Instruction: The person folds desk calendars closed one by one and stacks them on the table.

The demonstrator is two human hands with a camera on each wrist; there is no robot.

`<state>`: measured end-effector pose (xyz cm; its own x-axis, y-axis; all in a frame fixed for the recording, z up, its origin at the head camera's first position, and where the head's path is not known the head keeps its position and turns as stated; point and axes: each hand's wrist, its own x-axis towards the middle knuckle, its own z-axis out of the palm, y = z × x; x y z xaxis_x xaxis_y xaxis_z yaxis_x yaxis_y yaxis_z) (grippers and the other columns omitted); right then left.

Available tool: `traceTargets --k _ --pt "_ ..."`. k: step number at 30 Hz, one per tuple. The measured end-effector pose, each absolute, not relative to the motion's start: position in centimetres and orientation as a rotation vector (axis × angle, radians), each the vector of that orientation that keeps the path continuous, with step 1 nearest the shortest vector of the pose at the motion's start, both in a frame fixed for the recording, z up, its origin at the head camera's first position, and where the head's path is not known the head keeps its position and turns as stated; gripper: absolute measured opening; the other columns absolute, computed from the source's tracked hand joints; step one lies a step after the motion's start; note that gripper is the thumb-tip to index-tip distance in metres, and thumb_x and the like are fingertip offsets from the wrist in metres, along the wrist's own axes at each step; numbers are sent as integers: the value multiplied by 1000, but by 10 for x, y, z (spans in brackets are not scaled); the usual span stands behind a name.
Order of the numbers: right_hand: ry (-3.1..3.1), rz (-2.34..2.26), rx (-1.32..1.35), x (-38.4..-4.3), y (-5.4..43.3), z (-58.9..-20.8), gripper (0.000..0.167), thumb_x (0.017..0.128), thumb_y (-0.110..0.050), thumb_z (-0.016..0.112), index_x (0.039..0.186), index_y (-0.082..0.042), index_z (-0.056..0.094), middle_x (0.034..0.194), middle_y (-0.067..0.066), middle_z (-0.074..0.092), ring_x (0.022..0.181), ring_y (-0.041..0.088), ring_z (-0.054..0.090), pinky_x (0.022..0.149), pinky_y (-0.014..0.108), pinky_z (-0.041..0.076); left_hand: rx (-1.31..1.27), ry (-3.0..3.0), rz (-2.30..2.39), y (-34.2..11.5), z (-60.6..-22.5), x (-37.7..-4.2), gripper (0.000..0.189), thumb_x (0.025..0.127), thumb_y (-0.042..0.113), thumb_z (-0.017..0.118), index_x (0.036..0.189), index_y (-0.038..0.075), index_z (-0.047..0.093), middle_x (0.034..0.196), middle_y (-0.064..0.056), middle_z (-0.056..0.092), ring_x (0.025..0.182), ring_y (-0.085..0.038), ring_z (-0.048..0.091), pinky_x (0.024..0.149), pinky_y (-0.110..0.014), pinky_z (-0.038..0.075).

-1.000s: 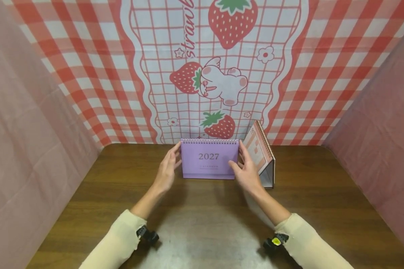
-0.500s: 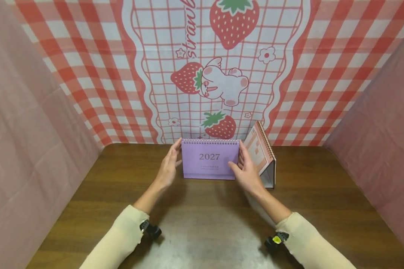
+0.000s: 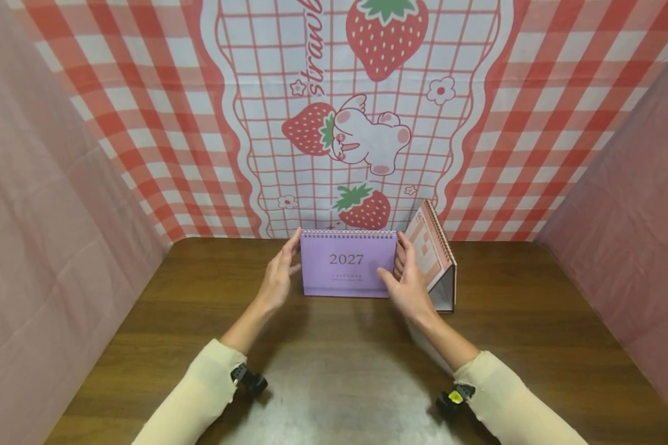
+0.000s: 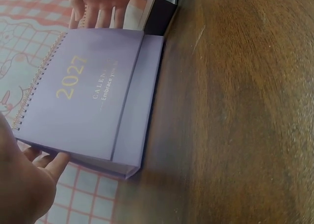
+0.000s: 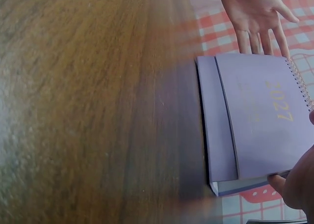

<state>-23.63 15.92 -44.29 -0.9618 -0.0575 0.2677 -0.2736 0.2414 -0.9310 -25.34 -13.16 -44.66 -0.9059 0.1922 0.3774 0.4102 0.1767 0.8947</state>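
Note:
A purple spiral-bound desk calendar [image 3: 347, 266] marked 2027 stands upright on the table, its front facing me. My left hand [image 3: 276, 278] is at its left side, fingers extended along the edge; the right wrist view shows this left hand [image 5: 257, 15] with straight fingers and the thumb held apart. At the opposite side is my right hand [image 3: 411, 284], its thumb overlapping the calendar's front in the head view. In the left wrist view, the right hand [image 4: 103, 5] has extended fingers reaching the calendar's far edge. Parts of both hands' fingertips are hidden behind the calendar.
A second desk calendar [image 3: 435, 256], pink and white with a spiral top, stands angled just right of my right hand. The wooden table [image 3: 334, 371] meets a strawberry-print checked cloth [image 3: 384, 148] at the back. Pink cloth [image 3: 50, 204] hangs at both sides.
The purple calendar has shifted very slightly to the right in the head view. My left hand and forearm have moved slightly too; the right hand stays almost still.

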Motion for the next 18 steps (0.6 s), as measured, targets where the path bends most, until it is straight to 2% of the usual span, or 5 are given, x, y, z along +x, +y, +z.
traceTargets --k 6,13,18 --pt "-2309 1810 326 -236 160 -441 80 108 2 61 175 0 18 186 31 20 175 46 24 142 64 26 -576 -2255 -1831 -132 -442 -254 74 123 49 10 176 2 31 183 -26 33 164 -54 44 123 -71 50" --pt "-2338 1731 329 -236 163 -435 73 108 1 62 173 0 27 181 33 33 171 47 36 129 70 46 -534 -2276 -1840 -134 -435 -255 75 122 54 11 175 6 37 180 -25 40 158 -53 52 119 -69 56" --pt "-2356 1696 323 -235 164 -431 73 108 0 63 173 1 29 179 32 38 169 47 39 124 68 51 -469 -2285 -1842 -135 -431 -257 70 123 49 15 173 10 44 175 -27 49 153 -51 57 114 -67 60"
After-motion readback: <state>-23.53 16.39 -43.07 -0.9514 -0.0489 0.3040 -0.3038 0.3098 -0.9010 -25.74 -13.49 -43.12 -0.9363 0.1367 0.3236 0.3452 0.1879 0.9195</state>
